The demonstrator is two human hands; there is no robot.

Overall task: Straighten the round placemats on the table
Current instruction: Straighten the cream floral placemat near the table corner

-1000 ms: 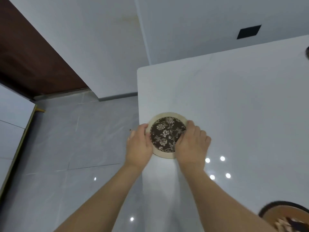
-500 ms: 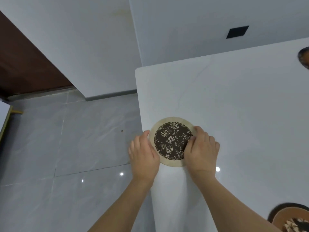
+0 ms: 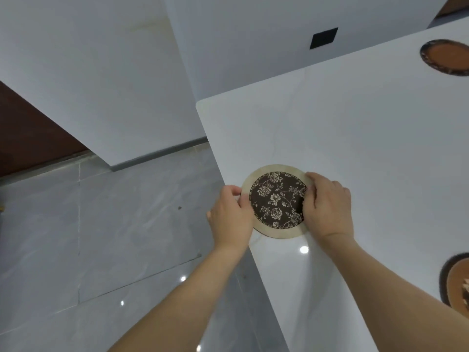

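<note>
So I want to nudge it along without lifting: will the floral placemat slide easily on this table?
Probably: the floral placemat lies flat and thin on a glossy white table, so it should glide. It looks light and may skid or spin unless both sides are steadied.

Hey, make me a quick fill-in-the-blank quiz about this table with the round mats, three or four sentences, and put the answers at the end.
1. The floral placemat has a dark centre and a pale ______ around it.
2. The left hand and right hand hold this placemat on ______ sides.
3. The placemat lies close to the ______ edge of the white table.
4. Counting the brown mat far right and the mat near right, ______ mats are visible.

Answers: border; opposite; left; three
</note>
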